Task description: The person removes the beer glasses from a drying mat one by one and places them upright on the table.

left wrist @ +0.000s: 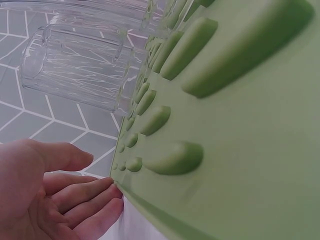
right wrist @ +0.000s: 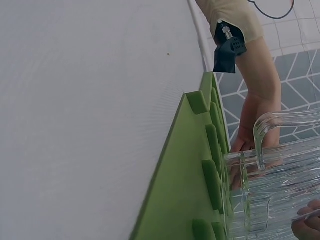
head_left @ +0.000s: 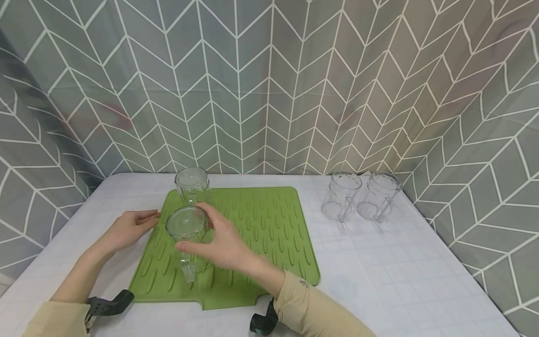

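Note:
My right hand (head_left: 227, 241) holds a clear glass mug (head_left: 187, 223) between thumb and fingers, over the left part of the green drying mat (head_left: 269, 243). The mug is upside down, base up, its handle toward me. In the right wrist view, the rim of this glass mug (right wrist: 280, 185) is at the mat's ridges, and only fingertips (right wrist: 307, 227) of that hand show. Behind it, a second upside-down glass mug (head_left: 192, 180) stands at the mat's far left corner. My left hand (head_left: 130, 229) lies with extended fingers against the mat's left edge, holding nothing.
Two more clear glass mugs (head_left: 342, 196) (head_left: 379, 196) stand upright side by side at the back right of the white table (head_left: 379, 281). A grey curtain (head_left: 269, 93) with white chevron lines surrounds the table's back and sides.

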Action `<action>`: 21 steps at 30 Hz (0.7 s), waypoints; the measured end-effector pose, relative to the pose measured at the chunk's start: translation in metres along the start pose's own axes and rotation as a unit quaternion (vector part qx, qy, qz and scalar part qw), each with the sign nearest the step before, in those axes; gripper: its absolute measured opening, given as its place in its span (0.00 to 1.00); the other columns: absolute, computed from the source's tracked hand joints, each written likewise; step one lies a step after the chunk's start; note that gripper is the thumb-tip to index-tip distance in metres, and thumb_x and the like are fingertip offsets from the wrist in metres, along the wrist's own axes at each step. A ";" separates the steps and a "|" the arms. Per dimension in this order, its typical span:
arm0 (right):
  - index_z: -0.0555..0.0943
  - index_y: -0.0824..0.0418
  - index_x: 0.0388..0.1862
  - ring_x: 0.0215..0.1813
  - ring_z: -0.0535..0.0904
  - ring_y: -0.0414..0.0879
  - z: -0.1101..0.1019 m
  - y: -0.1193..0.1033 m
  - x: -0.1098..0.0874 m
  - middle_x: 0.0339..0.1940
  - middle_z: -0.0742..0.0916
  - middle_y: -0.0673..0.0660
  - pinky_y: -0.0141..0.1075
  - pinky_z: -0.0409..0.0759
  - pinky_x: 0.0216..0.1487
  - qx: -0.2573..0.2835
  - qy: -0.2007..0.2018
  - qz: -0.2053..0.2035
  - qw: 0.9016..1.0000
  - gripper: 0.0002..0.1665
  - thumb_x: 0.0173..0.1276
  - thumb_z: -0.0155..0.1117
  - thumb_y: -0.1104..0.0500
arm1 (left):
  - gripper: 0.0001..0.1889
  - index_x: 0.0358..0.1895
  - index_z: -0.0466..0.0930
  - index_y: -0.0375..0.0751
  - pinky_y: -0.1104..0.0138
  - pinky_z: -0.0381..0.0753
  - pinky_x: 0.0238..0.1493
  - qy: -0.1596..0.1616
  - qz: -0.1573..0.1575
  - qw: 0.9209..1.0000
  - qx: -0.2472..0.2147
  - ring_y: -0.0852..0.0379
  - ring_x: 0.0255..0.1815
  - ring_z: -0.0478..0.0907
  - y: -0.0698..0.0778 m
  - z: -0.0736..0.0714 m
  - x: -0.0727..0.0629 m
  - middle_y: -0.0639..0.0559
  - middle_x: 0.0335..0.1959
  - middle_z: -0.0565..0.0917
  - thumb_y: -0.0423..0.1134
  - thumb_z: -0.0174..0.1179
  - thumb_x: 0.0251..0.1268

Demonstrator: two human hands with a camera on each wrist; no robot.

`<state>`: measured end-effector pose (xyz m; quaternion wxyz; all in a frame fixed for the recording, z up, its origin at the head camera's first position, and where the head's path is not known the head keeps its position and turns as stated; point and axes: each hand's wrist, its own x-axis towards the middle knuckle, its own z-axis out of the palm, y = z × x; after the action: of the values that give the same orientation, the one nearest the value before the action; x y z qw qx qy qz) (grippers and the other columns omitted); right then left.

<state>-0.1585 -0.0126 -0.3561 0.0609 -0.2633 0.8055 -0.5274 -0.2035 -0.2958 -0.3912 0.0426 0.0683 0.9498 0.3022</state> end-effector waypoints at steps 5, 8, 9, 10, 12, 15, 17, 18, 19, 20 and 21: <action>0.61 0.46 0.77 0.56 0.74 0.36 0.001 0.002 0.001 0.58 0.79 0.42 0.34 0.76 0.55 0.005 -0.001 -0.013 1.000 0.51 0.60 0.75 0.41 | 0.31 0.66 0.67 0.19 0.38 0.80 0.54 0.002 0.000 1.000 0.001 0.24 0.62 0.72 0.000 0.000 0.000 0.23 0.60 0.76 0.48 0.48 0.80; 0.61 0.47 0.77 0.56 0.74 0.36 0.001 0.002 0.001 0.59 0.79 0.42 0.34 0.76 0.55 0.005 0.000 -0.016 1.000 0.51 0.60 0.75 0.41 | 0.31 0.67 0.67 0.19 0.38 0.80 0.54 0.004 0.000 1.000 0.000 0.25 0.62 0.72 -0.001 0.000 0.000 0.24 0.60 0.76 0.48 0.47 0.80; 0.61 0.47 0.77 0.56 0.74 0.36 0.001 0.002 0.001 0.59 0.79 0.42 0.34 0.76 0.56 0.005 0.000 -0.017 1.000 0.51 0.60 0.75 0.41 | 0.31 0.67 0.66 0.19 0.38 0.80 0.55 0.004 0.001 1.000 -0.001 0.25 0.62 0.72 -0.001 0.001 0.000 0.24 0.60 0.76 0.48 0.47 0.80; 0.61 0.47 0.77 0.56 0.74 0.35 0.001 0.002 0.000 0.59 0.79 0.42 0.35 0.76 0.56 0.004 0.000 -0.017 1.000 0.51 0.60 0.75 0.41 | 0.31 0.67 0.66 0.19 0.38 0.80 0.55 0.004 0.001 1.000 -0.001 0.25 0.62 0.72 -0.001 0.001 0.000 0.24 0.60 0.76 0.48 0.47 0.80; 0.61 0.47 0.77 0.56 0.74 0.35 0.001 0.002 0.000 0.59 0.79 0.42 0.35 0.75 0.56 0.003 0.000 -0.018 1.000 0.51 0.60 0.74 0.41 | 0.31 0.67 0.67 0.19 0.38 0.80 0.55 0.003 0.001 1.000 -0.003 0.25 0.62 0.72 0.000 0.001 -0.001 0.24 0.60 0.76 0.49 0.47 0.80; 0.61 0.46 0.77 0.56 0.74 0.35 0.001 0.002 0.000 0.58 0.80 0.42 0.36 0.75 0.56 0.004 0.001 -0.018 1.000 0.50 0.60 0.75 0.41 | 0.32 0.67 0.67 0.19 0.38 0.80 0.55 0.002 0.000 1.000 -0.004 0.25 0.62 0.72 0.001 0.000 -0.001 0.24 0.60 0.76 0.50 0.47 0.80; 0.61 0.46 0.77 0.55 0.74 0.35 0.001 0.002 0.000 0.58 0.80 0.41 0.36 0.75 0.56 0.007 0.001 -0.018 1.000 0.50 0.60 0.75 0.41 | 0.32 0.67 0.67 0.19 0.38 0.80 0.55 0.000 -0.001 1.000 -0.004 0.25 0.63 0.72 0.001 0.000 -0.001 0.24 0.60 0.76 0.50 0.47 0.80; 0.61 0.46 0.77 0.55 0.74 0.35 0.001 0.002 0.000 0.58 0.80 0.41 0.36 0.75 0.56 0.008 0.001 -0.018 1.000 0.50 0.60 0.75 0.41 | 0.32 0.67 0.66 0.19 0.38 0.80 0.55 -0.001 -0.002 1.000 -0.005 0.25 0.63 0.72 0.001 0.000 -0.001 0.24 0.61 0.76 0.50 0.47 0.80; 0.61 0.47 0.77 0.55 0.75 0.35 0.001 0.002 -0.001 0.57 0.80 0.41 0.36 0.75 0.56 0.009 0.001 -0.017 1.000 0.50 0.60 0.75 0.41 | 0.32 0.67 0.66 0.19 0.37 0.79 0.55 -0.002 -0.002 1.000 -0.005 0.25 0.63 0.71 0.001 0.000 -0.001 0.24 0.61 0.75 0.50 0.47 0.80; 0.61 0.47 0.77 0.55 0.75 0.35 0.001 0.002 -0.001 0.57 0.80 0.41 0.36 0.75 0.57 0.009 0.000 -0.017 1.000 0.50 0.60 0.75 0.41 | 0.32 0.67 0.66 0.19 0.38 0.79 0.55 -0.002 -0.002 1.000 -0.005 0.25 0.63 0.71 0.001 0.000 -0.001 0.24 0.61 0.76 0.50 0.47 0.80; 0.61 0.47 0.77 0.56 0.75 0.35 0.001 0.002 -0.001 0.57 0.80 0.41 0.36 0.75 0.57 0.009 0.000 -0.017 1.000 0.50 0.60 0.74 0.41 | 0.32 0.67 0.66 0.19 0.38 0.80 0.55 -0.002 -0.002 1.000 -0.005 0.25 0.63 0.71 0.001 0.000 -0.001 0.24 0.61 0.76 0.50 0.47 0.80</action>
<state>-0.1584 -0.0123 -0.3585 0.0542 -0.2764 0.7960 -0.5358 -0.2023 -0.2951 -0.3911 0.0454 0.0668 0.9484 0.3065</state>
